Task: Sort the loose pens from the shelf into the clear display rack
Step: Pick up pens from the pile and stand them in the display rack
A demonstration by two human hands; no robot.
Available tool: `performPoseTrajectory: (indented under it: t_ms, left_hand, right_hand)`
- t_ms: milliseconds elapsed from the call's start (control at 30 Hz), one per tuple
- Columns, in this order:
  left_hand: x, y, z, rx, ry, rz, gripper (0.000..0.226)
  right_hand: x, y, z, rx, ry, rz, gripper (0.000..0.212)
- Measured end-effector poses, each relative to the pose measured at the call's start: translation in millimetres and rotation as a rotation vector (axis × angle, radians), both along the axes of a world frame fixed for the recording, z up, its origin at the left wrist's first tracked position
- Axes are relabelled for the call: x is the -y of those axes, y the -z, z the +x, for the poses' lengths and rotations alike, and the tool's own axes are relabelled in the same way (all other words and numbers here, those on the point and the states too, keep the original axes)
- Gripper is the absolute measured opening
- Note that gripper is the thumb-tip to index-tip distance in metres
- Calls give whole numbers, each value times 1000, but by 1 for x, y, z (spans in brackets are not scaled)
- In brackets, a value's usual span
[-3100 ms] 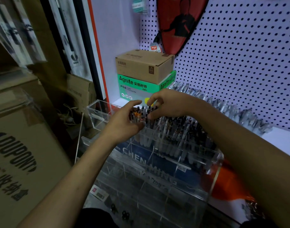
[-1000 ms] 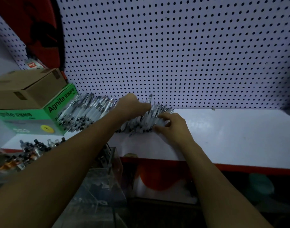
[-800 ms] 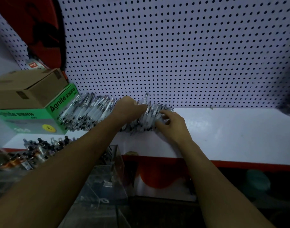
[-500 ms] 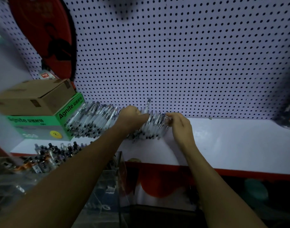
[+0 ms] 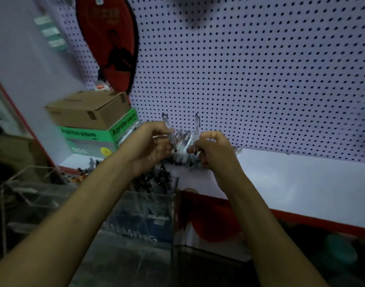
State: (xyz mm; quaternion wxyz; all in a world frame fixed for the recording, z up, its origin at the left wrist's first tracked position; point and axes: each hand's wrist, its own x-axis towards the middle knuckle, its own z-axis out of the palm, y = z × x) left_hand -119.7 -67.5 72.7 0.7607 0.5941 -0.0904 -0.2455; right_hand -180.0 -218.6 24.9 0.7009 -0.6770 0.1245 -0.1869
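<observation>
My left hand (image 5: 151, 145) grips a clear pen, its top sticking up above my fingers. My right hand (image 5: 211, 150) grips another clear pen (image 5: 196, 129), also upright. Both hands hover just above the white shelf (image 5: 291, 179), close together. Between them lies part of the pile of loose clear pens (image 5: 182, 141), mostly hidden by my hands. The clear display rack (image 5: 148, 206) stands below the shelf's front edge at lower left, with several dark-capped pens (image 5: 154, 179) standing in its right compartment.
A brown carton (image 5: 90, 109) sits on a green Agnite box (image 5: 107, 134) at the shelf's left end. A pegboard wall (image 5: 250, 79) backs the shelf, with a red paddle case (image 5: 108, 40) hanging on it. The shelf stretches bare to the right.
Both hands have lifted off the pile, each holding a pen upright. The view has swung left and down, bringing the rack back into sight.
</observation>
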Motion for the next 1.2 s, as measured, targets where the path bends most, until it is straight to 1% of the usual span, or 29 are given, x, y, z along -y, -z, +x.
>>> performPoseTrajectory:
  t_ms: [100, 167, 200, 233, 333, 433, 500, 533, 567, 633, 700, 733, 800, 833, 900, 967, 1067, 1133, 1200]
  left_hand:
    - [-38, 7, -17, -55, -86, -51, 19]
    - [-58, 12, -24, -30, -181, -53, 23]
    - [-67, 13, -28, -8, -223, -47, 25]
    - [-76, 14, -30, 15, -261, -32, 25]
    - [-100, 16, -37, 119, -342, 66, 17]
    - [-130, 26, -39, 350, -485, 237, 5]
    - [-149, 33, -39, 463, -556, 320, 8]
    - [-159, 37, -38, 481, -576, 328, 9]
    - [-167, 40, -37, 481, -591, 320, 10]
    - [-182, 46, -33, 439, -616, 261, 14]
    - [-193, 48, -29, 380, -645, 189, 16]
    - [-196, 49, -26, 355, -659, 169, 14]
    - [-200, 54, -21, 336, -678, 196, 8]
    - [-201, 56, -20, 351, -677, 238, 9]
    - [-202, 62, -18, 459, -663, 381, 14]
    - [-202, 65, -15, 583, -667, 529, 12]
    - [-203, 64, -9, 739, -694, 691, 6]
    - [-203, 66, -2, 821, -672, 794, 9]
    - [-203, 72, 7, 862, -627, 906, 17]
  right_hand:
    - [-34, -6, 2, -7, -105, 82, 36]
    - [-56, -11, 2, 5, -169, 117, 41]
    - [-67, -13, 2, 7, -197, 97, 37]
    - [-76, -15, 2, 14, -233, 56, 29]
    - [-102, -18, 2, 36, -335, -8, 12]
    - [-125, -20, 4, 28, -392, 14, 11]
    - [-139, -20, 11, 15, -423, 36, 11]
    - [-146, -19, 14, 11, -438, 27, 15]
    - [-151, -19, 19, 4, -445, -28, 19]
    - [-159, -20, 25, -1, -429, -267, 26]
    - [-165, -22, 31, 20, -413, -491, 28]
    - [-167, -23, 35, 38, -411, -579, 30]
    - [-172, -25, 42, 55, -401, -741, 38]
    - [-174, -26, 46, 54, -403, -802, 43]
    - [-178, -30, 53, 30, -421, -870, 44]
    - [-181, -34, 58, -19, -427, -976, 38]
    - [-189, -38, 67, -109, -465, -1114, 33]
    - [-196, -37, 76, -156, -506, -1187, 31]
    - [-199, -38, 82, -184, -521, -1255, 24]
